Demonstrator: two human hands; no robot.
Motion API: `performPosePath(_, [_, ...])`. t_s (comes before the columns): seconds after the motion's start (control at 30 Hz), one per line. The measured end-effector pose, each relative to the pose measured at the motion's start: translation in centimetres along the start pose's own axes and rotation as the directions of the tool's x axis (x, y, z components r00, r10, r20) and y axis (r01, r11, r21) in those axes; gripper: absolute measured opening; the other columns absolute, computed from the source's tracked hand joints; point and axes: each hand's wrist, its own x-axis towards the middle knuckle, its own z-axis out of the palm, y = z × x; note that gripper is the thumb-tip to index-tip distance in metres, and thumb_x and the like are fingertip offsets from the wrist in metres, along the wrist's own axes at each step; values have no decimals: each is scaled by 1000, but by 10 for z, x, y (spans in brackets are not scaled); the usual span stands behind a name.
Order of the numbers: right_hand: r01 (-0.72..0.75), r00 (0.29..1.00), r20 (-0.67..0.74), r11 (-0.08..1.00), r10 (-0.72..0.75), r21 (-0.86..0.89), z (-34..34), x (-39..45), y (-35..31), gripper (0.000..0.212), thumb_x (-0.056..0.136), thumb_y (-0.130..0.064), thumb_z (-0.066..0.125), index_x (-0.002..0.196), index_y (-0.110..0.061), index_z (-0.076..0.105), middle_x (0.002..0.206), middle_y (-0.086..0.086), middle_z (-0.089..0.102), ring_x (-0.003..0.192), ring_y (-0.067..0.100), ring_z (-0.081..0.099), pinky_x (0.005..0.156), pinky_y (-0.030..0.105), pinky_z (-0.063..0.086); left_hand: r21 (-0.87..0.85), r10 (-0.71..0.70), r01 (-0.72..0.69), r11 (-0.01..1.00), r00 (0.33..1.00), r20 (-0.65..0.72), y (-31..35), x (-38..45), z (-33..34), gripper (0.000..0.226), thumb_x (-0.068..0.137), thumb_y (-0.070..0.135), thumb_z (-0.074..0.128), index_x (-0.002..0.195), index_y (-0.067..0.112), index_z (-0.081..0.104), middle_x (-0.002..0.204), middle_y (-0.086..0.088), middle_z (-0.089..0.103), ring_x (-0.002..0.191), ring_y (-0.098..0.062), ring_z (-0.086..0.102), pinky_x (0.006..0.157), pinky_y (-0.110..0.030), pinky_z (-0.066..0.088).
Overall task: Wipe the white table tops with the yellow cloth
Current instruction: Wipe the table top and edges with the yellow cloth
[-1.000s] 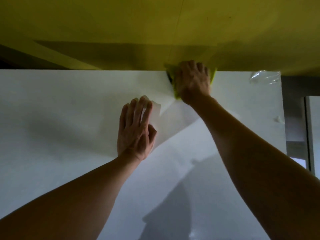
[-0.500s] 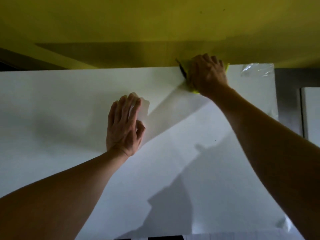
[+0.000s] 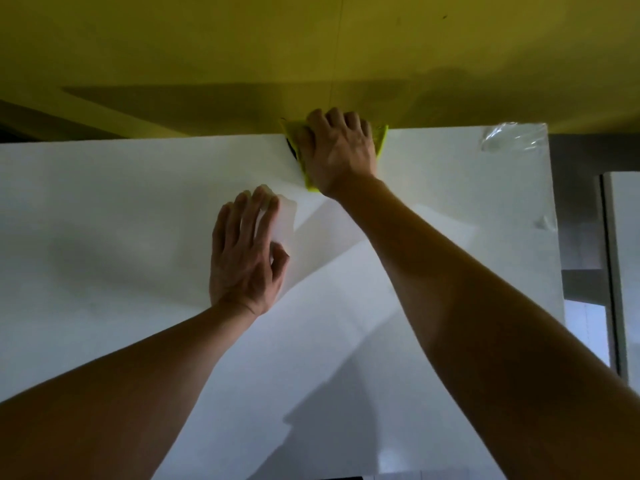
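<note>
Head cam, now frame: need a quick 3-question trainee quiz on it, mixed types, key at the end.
1. True or false: the yellow cloth lies under the left hand.
2. Where on the white table top is the cloth? A) at the far edge, by the yellow wall B) at the near edge C) at the middle of the left side
3. Fill in: crumpled clear ____ sits at the table's far right corner.

Key:
1. False: the right hand presses on it; the left hand lies flat on the table.
2. A
3. plastic film
</note>
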Motion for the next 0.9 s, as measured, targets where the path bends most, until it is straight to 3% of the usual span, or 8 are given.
performPosePath(0.13, [16, 1000, 27, 999, -17, 39, -6, -4, 38, 42, 99, -45, 32, 119, -18, 59, 118, 10, 61, 111, 34, 53, 93, 42, 38, -2, 7, -7, 1000, 1000, -5, -1, -1, 2, 70, 95, 24, 43, 162, 10, 34, 170, -14, 31, 156, -37, 28, 130, -51, 17])
performPosePath(0.23, [-76, 996, -38, 997, 76, 3, -24, -13, 93, 42, 97, -44, 33, 110, -17, 61, 113, 15, 62, 106, 39, 55, 89, 44, 40, -14, 4, -4, 1000, 1000, -9, -1, -2, 2, 69, 96, 26, 40, 163, 10, 32, 170, -14, 30, 156, -38, 28, 129, -53, 17])
performPosePath(0.33, [-181, 983, -10, 982, 181, -43, -39, -20, 133, 40, 99, -42, 31, 109, -14, 59, 116, 16, 59, 110, 38, 52, 91, 42, 37, -17, -1, 1, 1000, 1000, 1, 1, -1, 3, 69, 97, 27, 39, 163, 11, 31, 170, -14, 29, 157, -39, 26, 130, -53, 16])
performPosePath(0.5, [-359, 932, -82, 932, 354, -46, -28, -18, 102, 43, 96, -44, 34, 107, -14, 62, 114, 15, 61, 111, 33, 52, 95, 40, 35, -24, 7, -7, 1000, 1000, 0, 1, -2, 1, 68, 97, 26, 40, 163, 10, 31, 171, -14, 28, 157, -40, 26, 130, -52, 14])
performPosePath(0.6, [-275, 960, -72, 960, 271, -52, -16, -18, 57, 41, 97, -49, 40, 107, -17, 63, 112, 14, 62, 109, 33, 53, 95, 40, 35, -33, -6, 6, 999, 1000, -7, 3, -3, 1, 67, 98, 24, 41, 163, 10, 32, 170, -15, 30, 156, -41, 28, 130, -53, 16])
performPosePath(0.7, [-156, 988, -3, 987, 156, -37, -7, -12, 15, 45, 100, -52, 35, 114, -19, 62, 114, 9, 62, 113, 30, 53, 110, 41, 32, -15, -18, 18, 1000, 1000, -18, 4, -2, 1, 67, 97, 23, 42, 161, 8, 34, 168, -17, 33, 154, -42, 30, 129, -54, 17])
performPosePath(0.9, [-9, 1000, 15, 1000, 9, 18, -15, -8, 51, 42, 103, -47, 34, 118, -18, 60, 112, 7, 63, 113, 32, 54, 119, 42, 24, 5, -154, 155, 988, 985, -75, 38, 3, 6, 59, 96, 17, 40, 152, -1, 43, 160, -24, 42, 148, -46, 38, 125, -57, 23])
